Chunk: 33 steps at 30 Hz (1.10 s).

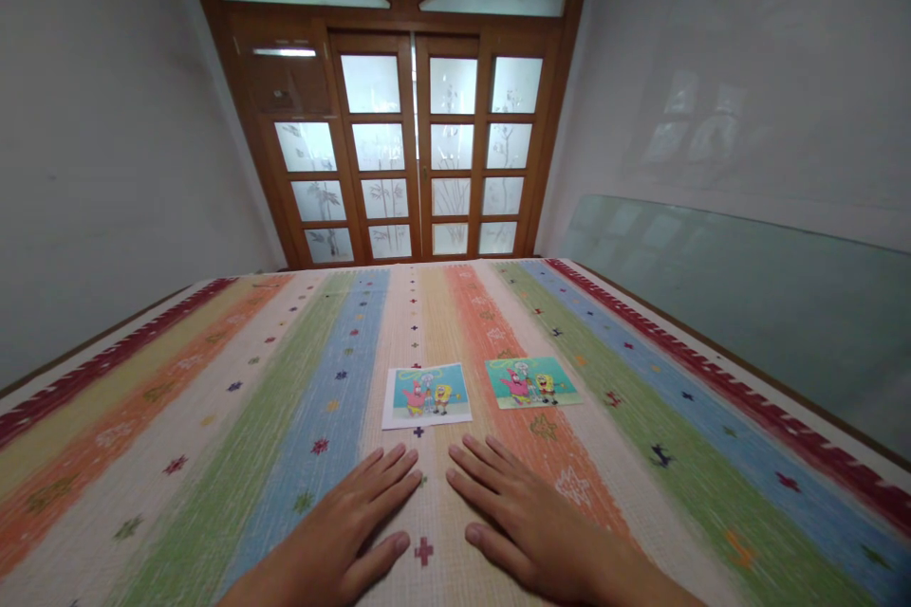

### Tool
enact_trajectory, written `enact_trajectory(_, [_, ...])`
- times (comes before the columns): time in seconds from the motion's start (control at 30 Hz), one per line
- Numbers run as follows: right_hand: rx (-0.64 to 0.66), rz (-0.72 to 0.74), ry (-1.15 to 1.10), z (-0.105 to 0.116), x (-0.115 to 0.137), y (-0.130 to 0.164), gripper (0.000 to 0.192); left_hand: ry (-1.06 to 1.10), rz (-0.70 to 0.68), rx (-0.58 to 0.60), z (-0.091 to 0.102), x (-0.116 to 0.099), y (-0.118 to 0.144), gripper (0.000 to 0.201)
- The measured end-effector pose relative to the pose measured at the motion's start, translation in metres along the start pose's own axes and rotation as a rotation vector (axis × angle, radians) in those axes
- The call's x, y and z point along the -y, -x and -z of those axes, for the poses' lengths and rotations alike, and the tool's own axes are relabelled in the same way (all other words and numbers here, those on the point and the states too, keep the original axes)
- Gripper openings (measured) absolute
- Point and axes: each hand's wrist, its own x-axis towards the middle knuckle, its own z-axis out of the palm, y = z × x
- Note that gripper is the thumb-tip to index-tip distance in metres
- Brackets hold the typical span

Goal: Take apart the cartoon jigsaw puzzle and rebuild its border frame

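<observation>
Both hands flat, fingers spread, holding nothing.
Left hand (348, 531) and right hand (527, 517) rest on the striped cloth (213, 455); reach evenly toward left card (426, 395) and right card (532, 382), mid-surface.

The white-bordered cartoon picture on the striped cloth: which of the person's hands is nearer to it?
Left. The left hand lies flat just below the white-bordered picture; the right hand rests below and right of it.

- striped cloth (285, 417) under the fingers (399, 465): woven, coarse-looking, matt, small stitched motifs
- left picture card (426, 395) just beyond left hand (342, 531) fingertips: paper, white border, slight sheen
- right picture card (532, 382) beyond right hand (527, 522): paper, printed to the edge, matt
- door (413, 142) far past fingers: varnished wood, frosted patterned glass
- glass sheet (747, 294) well right of fingers: smooth, glossy
</observation>
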Motion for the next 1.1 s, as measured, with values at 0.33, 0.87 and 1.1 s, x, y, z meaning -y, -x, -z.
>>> enact_trajectory(0.33, [-0.009, 0.015, 0.009, 0.0, -0.001, 0.001, 0.058, 0.012, 0.001, 0.003, 0.0, 0.001, 0.001, 0.066])
enact_trajectory(0.87, [0.008, -0.003, 0.04, -0.001, 0.0, -0.002, 0.059, 0.054, 0.0, -0.015, 0.005, -0.001, -0.008, 0.054])
enact_trajectory(1.1, [0.001, 0.016, 0.082, -0.003, -0.001, -0.003, 0.058, 0.031, -0.036, -0.179, 0.003, -0.013, -0.029, 0.04])
